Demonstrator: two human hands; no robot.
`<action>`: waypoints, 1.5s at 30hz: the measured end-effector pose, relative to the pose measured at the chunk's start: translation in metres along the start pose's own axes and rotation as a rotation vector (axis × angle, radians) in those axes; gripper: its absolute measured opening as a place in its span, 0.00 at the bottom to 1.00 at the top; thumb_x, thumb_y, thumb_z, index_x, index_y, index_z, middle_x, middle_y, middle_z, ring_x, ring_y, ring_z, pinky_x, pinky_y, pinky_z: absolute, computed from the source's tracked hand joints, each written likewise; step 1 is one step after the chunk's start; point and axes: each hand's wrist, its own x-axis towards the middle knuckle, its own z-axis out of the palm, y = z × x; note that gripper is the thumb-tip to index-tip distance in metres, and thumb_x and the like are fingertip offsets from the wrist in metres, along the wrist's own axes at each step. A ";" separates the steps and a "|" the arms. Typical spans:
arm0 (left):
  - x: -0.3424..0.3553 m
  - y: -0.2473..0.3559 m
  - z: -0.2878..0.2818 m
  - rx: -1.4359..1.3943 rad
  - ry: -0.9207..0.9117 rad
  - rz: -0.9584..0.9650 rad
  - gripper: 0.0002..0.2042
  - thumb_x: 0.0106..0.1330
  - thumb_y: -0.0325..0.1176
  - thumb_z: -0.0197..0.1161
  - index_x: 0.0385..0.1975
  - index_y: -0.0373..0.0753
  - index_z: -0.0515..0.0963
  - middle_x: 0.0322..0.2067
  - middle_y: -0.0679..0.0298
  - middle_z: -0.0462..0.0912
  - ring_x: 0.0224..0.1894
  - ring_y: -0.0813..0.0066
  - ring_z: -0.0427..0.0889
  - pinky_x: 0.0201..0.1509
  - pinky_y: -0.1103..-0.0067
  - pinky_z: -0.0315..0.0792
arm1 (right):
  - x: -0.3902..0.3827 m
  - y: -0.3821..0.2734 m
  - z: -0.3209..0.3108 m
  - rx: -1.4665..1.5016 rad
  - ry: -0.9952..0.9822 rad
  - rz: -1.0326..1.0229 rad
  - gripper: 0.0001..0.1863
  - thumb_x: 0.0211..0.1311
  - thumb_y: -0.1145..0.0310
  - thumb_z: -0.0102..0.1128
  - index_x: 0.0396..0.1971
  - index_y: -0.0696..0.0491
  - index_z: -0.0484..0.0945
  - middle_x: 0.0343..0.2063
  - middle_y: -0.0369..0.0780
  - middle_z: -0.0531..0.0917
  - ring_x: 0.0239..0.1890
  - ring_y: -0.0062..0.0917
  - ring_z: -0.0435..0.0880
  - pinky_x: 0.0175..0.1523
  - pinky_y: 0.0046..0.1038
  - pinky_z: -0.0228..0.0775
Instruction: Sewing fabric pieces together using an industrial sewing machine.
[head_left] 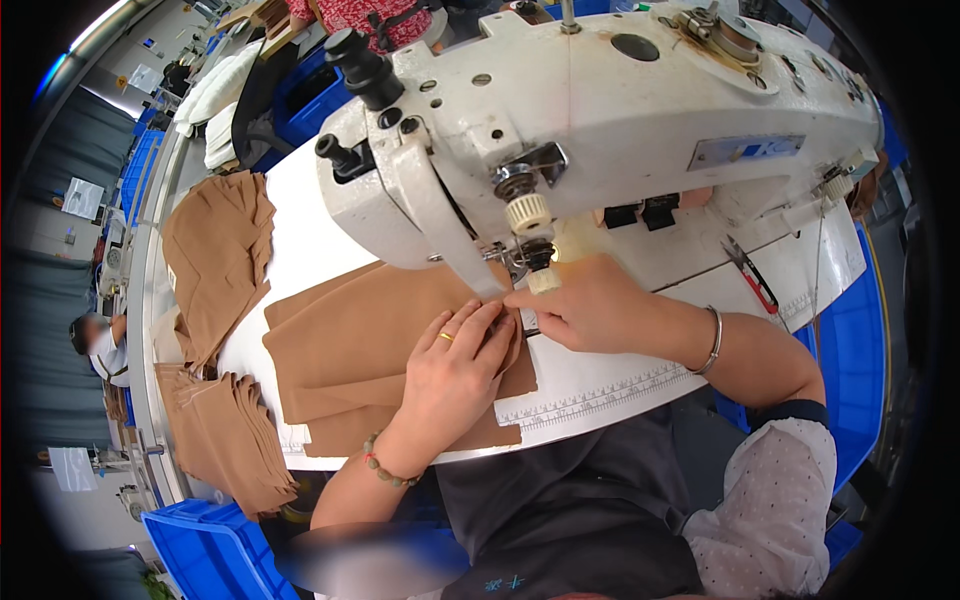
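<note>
My left fingers [474,328], slightly apart, press on the brown fabric [345,330], likely keeping it flat; whether my right fingers [540,296] clamp it, I can't tell. From them it spreads toward nine o'clock, the sewing machine [600,110] at one.

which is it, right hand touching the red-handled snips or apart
Apart. The head view shows a gap: bare white table lies between the right hand and the snips.

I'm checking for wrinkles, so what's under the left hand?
Brown cloth lies under the left hand, spread over the white table. The part beneath the palm is covered and cannot be seen.
</note>
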 end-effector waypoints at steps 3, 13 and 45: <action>0.000 -0.001 -0.001 -0.011 0.009 -0.006 0.14 0.57 0.28 0.71 0.44 0.40 0.86 0.50 0.62 0.85 0.54 0.61 0.85 0.59 0.65 0.78 | 0.001 -0.004 -0.001 -0.083 -0.040 -0.065 0.14 0.56 0.70 0.64 0.43 0.50 0.86 0.28 0.38 0.83 0.26 0.34 0.84 0.31 0.36 0.75; -0.009 -0.008 -0.005 -0.101 -0.060 0.009 0.19 0.56 0.32 0.71 0.49 0.46 0.86 0.55 0.63 0.83 0.59 0.60 0.82 0.62 0.57 0.75 | 0.000 -0.010 -0.004 -0.279 -0.092 -0.128 0.09 0.56 0.69 0.66 0.38 0.50 0.84 0.36 0.36 0.84 0.31 0.29 0.88 0.31 0.32 0.77; -0.011 -0.024 -0.003 0.010 0.024 0.141 0.12 0.56 0.32 0.69 0.40 0.46 0.87 0.36 0.73 0.80 0.39 0.75 0.78 0.62 0.62 0.71 | 0.006 0.001 -0.008 -0.287 -0.035 -0.181 0.03 0.56 0.69 0.64 0.31 0.50 0.82 0.24 0.37 0.79 0.25 0.31 0.84 0.29 0.33 0.75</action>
